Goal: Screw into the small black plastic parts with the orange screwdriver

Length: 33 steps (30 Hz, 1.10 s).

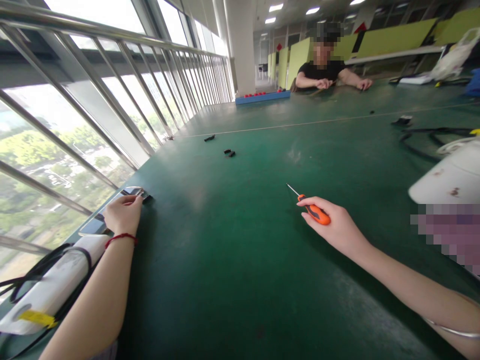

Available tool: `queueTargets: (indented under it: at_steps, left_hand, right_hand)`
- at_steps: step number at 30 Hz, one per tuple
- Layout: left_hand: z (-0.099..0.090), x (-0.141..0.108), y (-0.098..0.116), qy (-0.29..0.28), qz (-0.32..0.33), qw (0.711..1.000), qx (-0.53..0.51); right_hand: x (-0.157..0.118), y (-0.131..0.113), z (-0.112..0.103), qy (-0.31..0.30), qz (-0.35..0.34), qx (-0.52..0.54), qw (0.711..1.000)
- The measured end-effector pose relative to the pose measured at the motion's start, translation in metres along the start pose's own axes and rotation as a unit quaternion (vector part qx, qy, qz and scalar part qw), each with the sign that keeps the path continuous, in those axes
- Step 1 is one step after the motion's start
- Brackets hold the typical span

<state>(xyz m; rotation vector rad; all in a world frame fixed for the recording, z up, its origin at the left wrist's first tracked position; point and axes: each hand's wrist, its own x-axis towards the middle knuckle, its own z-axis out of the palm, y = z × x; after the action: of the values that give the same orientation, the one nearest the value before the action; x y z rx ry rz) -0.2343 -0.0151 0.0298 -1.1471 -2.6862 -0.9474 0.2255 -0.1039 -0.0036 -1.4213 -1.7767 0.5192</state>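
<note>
My right hand [333,220] is closed around the handle of an orange-and-black screwdriver [315,211], just above the green tabletop. Its thin metal shaft points up and to the left, and the tip touches nothing that I can make out. At the table's left edge, my left hand [123,214] has its fingers pinched together on a small black part [147,197]; the fingers partly hide it. Flat, shiny, phone-like items [93,226] lie beside and under that hand. A red cord circles the left wrist.
A white device [60,280] with black cables lies at the lower left by the metal railing [123,55]. Small black pieces [229,153] lie mid-table. A white object [446,172] and cables stand right. Across the table, a person [321,75] sits near a blue tray [262,98].
</note>
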Motion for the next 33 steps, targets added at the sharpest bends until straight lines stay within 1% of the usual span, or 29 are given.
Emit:
queueTargets:
  at_steps: [4, 11, 19, 25, 33]
  left_hand:
    - [-0.003, -0.002, 0.002, -0.023, 0.007, 1.000, 0.019]
    - [-0.003, -0.001, 0.000, -0.035, 0.024, 0.999, 0.029]
    - [-0.002, 0.002, -0.004, -0.025, 0.039, 0.998, 0.035]
    - [-0.002, 0.003, -0.007, -0.036, 0.037, 0.998, 0.044]
    - [-0.001, 0.007, -0.011, -0.036, 0.055, 0.996, 0.053]
  right_hand:
    - [0.000, 0.001, 0.001, -0.001, -0.004, -0.001, 1.000]
    - [0.000, 0.001, 0.000, -0.002, -0.011, -0.009, 1.000]
    - [0.001, 0.002, 0.001, -0.001, -0.021, -0.015, 1.000]
    - [0.001, 0.002, 0.001, -0.006, -0.017, -0.015, 1.000]
    - [0.001, 0.003, 0.001, -0.002, -0.023, -0.013, 1.000]
